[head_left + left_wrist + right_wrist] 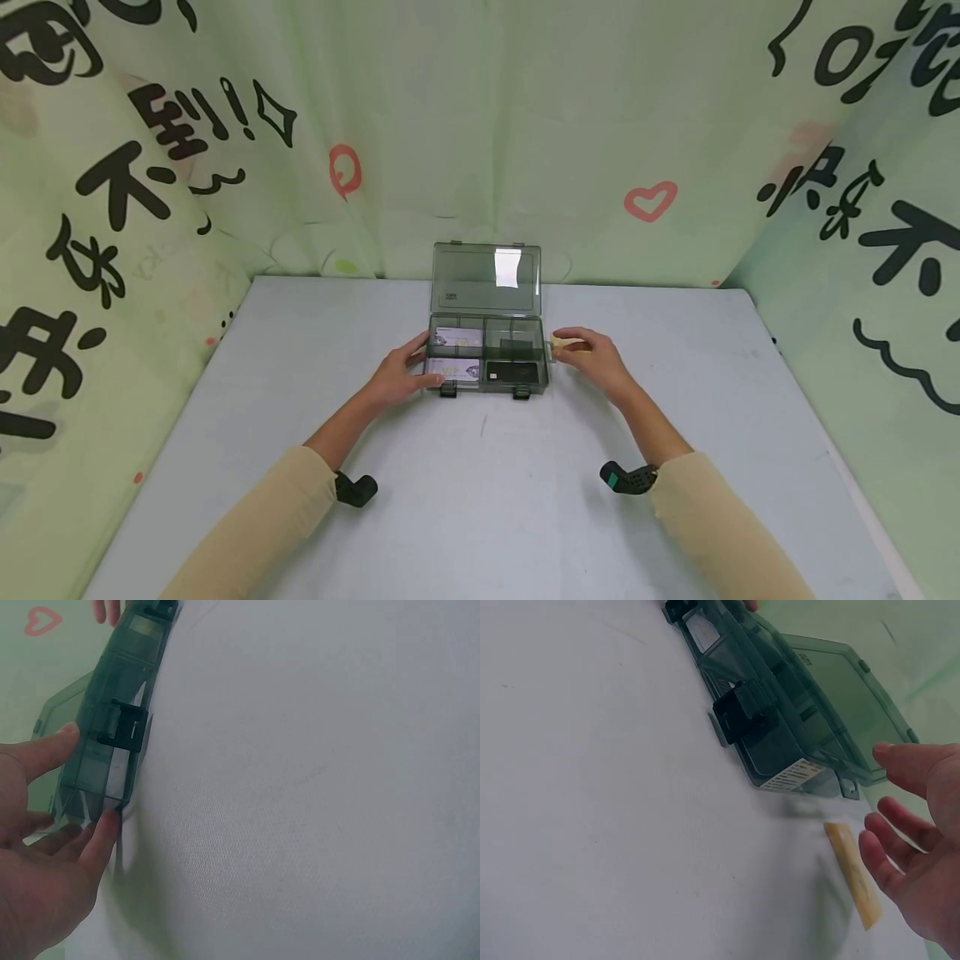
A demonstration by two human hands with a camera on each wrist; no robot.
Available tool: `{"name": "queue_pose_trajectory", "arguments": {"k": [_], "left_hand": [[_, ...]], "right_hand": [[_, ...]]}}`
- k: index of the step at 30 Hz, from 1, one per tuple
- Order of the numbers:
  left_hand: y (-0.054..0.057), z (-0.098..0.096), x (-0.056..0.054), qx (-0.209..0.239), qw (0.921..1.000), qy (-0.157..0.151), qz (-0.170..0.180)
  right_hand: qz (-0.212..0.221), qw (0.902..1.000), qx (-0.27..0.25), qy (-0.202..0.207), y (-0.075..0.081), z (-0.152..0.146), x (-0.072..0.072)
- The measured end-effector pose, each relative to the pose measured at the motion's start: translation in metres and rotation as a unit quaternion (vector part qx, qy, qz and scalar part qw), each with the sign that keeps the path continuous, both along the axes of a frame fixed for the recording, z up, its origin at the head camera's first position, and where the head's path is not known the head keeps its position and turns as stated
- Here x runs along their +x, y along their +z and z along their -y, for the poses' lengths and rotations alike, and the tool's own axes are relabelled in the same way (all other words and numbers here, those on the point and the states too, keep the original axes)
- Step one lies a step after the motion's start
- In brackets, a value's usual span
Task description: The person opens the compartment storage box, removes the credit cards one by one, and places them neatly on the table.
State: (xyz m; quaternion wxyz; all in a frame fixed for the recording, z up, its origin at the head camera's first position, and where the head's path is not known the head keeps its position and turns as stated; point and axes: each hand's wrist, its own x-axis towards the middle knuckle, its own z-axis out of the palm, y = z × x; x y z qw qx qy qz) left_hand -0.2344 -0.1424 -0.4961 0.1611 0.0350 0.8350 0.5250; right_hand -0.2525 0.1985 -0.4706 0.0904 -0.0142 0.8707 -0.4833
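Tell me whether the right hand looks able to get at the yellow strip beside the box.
Probably yes: the right hand is close beside the yellow strip, and nothing visible stands between them; the box sits on the strip's other side.

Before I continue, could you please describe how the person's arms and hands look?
The left sleeve and right sleeve are beige. At their ends, the left device is black and the right device black with a green patch. The left hand and right hand are ungloved.
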Motion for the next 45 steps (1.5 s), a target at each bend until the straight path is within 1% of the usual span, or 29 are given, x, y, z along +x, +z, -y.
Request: {"name": "queue_pose_trajectory", "arguments": {"k": [10, 13, 19, 27, 30, 34, 38, 40, 45], "left_hand": [[-0.001, 0.0, -0.001, 0.002, 1.0, -0.001, -0.003], [-0.001, 0.0, -0.002, 0.003, 1.0, -0.002, -0.004], [-0.001, 0.0, -0.002, 0.004, 1.0, -0.001, -0.004], [-0.001, 0.001, -0.001, 0.003, 1.0, -0.002, -0.006], [-0.002, 0.001, -0.001, 0.002, 1.0, -0.004, -0.006], [-0.002, 0.0, -0.002, -0.002, 1.0, -0.005, -0.003], [-0.001, 0.0, -0.001, -0.001, 1.0, -0.003, -0.002], [0.0, 0.0, 0.0, 0.0, 1.0, -0.001, -0.001], [0.0, 0.0, -0.001, -0.001, 1.0, -0.001, -0.001]], "right_hand": [[-0.015, 0.9998, -0.001, 0.014, 0.001, 0.006, 0.007], [-0.019, 0.9997, 0.002, 0.015, 0.0, 0.008, 0.008], [-0.027, 0.9991, 0.004, 0.031, -0.003, 0.012, 0.01], [-0.02, 0.9987, -0.001, 0.048, -0.008, 0.018, 0.011], [-0.016, 0.9988, 0.002, 0.047, -0.009, 0.022, 0.01], [-0.01, 0.9988, 0.014, 0.047, -0.01, 0.026, 0.011], [-0.003, 0.998, 0.031, 0.055, -0.011, 0.029, 0.012], [0.002, 0.9969, 0.042, 0.067, -0.011, 0.03, 0.012], [-0.002, 0.9895, 0.093, 0.11, -0.01, 0.032, 0.012]]}}
